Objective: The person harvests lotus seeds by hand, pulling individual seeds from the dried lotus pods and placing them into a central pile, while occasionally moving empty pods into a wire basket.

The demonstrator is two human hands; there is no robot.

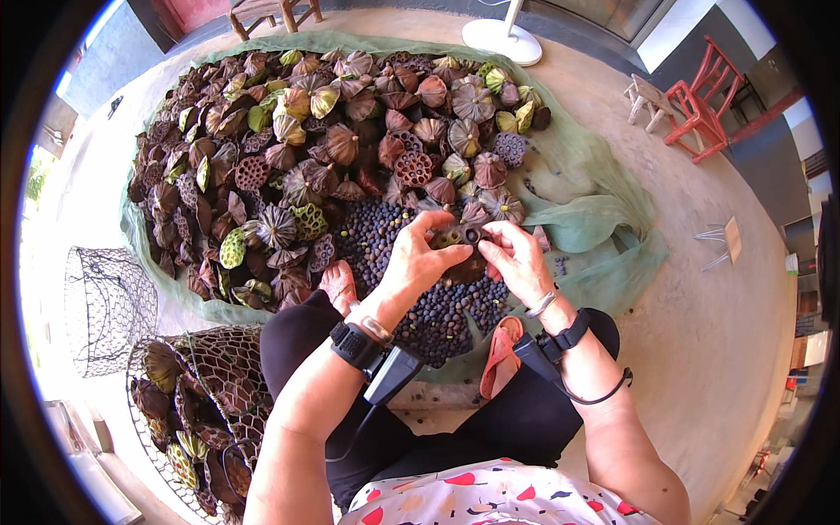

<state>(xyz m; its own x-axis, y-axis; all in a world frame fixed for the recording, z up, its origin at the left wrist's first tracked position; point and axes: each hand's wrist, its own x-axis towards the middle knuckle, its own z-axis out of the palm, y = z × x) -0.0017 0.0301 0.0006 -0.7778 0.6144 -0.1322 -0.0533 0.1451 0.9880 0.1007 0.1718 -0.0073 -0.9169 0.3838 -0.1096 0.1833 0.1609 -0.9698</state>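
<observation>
A dried lotus seed pod (pixel 447 239) is held between both hands over a heap of loose dark lotus seeds (pixel 436 321). My left hand (pixel 420 256) grips its left side, with the thumb along the near edge. At the pod's right edge, the thumb and forefinger of my right hand (pixel 518 256) pinch it beside a dark round opening. Whether a seed is between those fingertips cannot be made out. Beyond my hands spreads a large pile of brown and green lotus pods (pixel 295 151).
Green netting (pixel 584 190) lies under the pile. A wire mesh basket (pixel 203 387) of pods stands at my left, near another mesh basket (pixel 108 308). My sandalled feet flank the seeds. A red chair (pixel 699 118) and a wooden stool (pixel 646 102) stand far right; a white round base (pixel 502 41) is beyond.
</observation>
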